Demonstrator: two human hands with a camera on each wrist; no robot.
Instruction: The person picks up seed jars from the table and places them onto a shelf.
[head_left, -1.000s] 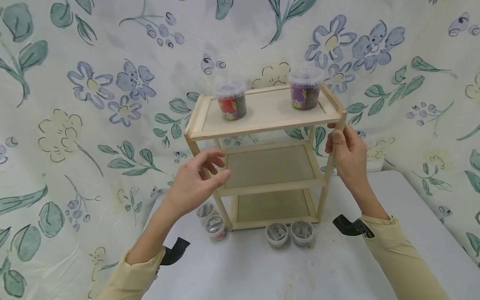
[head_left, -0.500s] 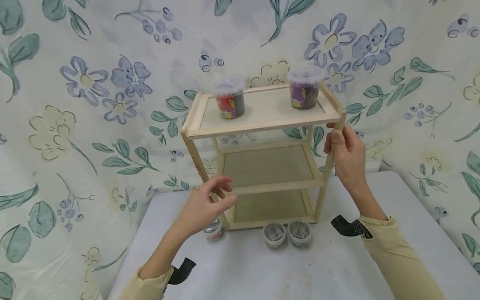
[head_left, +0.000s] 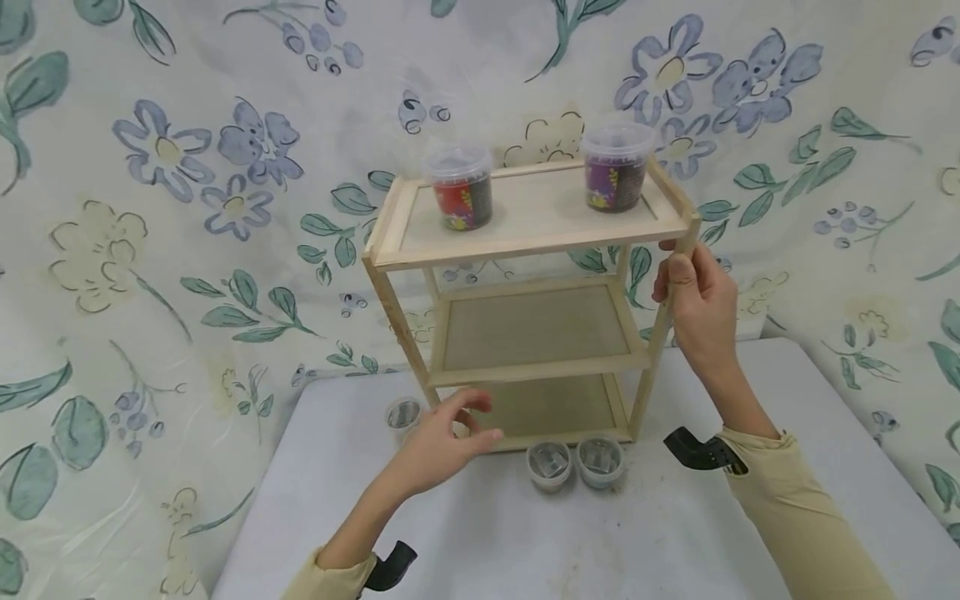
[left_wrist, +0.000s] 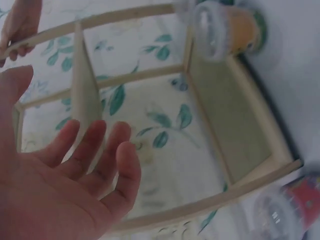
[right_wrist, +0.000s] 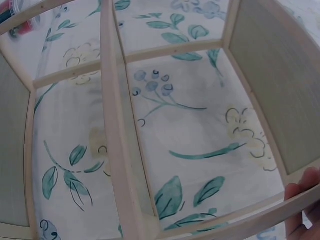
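A three-tier wooden shelf (head_left: 540, 325) stands on the white table, its upper right front post held by my right hand (head_left: 701, 304), with the thumb in front. In the right wrist view, fingers (right_wrist: 311, 180) of that hand lie along the post. My left hand (head_left: 435, 446) is in the air before the lower left of the shelf. Its fingers are loosely bent and hold nothing; in the left wrist view they are spread, palm showing. A red-and-black labelled plastic tub (head_left: 462, 200) and a purple-labelled tub (head_left: 617, 179) sit on the top tier.
Two lidded tubs (head_left: 549, 464) (head_left: 600, 461) stand before the bottom tier. Another lidded tub (head_left: 403, 414) is left of the shelf. In the left wrist view, an orange-labelled tub (left_wrist: 242, 31) and a pink-labelled tub (left_wrist: 302, 200) flank the base. Flowered cloth (head_left: 247, 167) hangs behind.
My left hand has moved down and to the right, from beside the middle tier to near the bottom tier. My right hand keeps its grip on the post.
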